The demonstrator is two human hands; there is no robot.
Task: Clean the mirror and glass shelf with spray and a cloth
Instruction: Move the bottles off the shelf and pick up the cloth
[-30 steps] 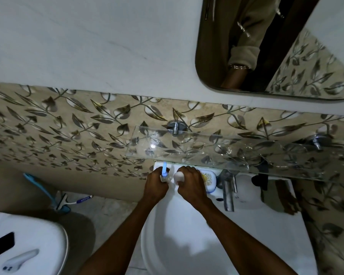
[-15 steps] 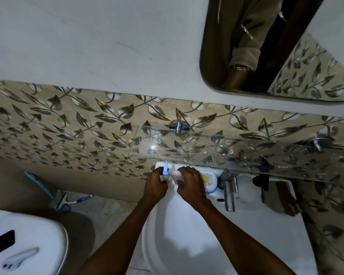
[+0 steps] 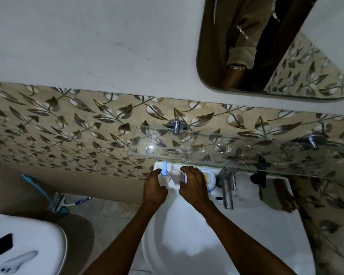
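Under shelf [image 3: 236, 153], on sink [image 3: 246, 245]: left hand [image 3: 154, 188] fingers curled near small bottle [image 3: 164, 174], grip unclear. Right hand [image 3: 194, 185] pinches white lump [image 3: 176, 176]. Bottle light, slippery; hold by middle.

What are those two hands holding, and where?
Left hand seems to grip a small blue-tipped bottle by its body; right hand hovers over a white object, grip unclear.

Bare forearms, no sleeves, no gloves
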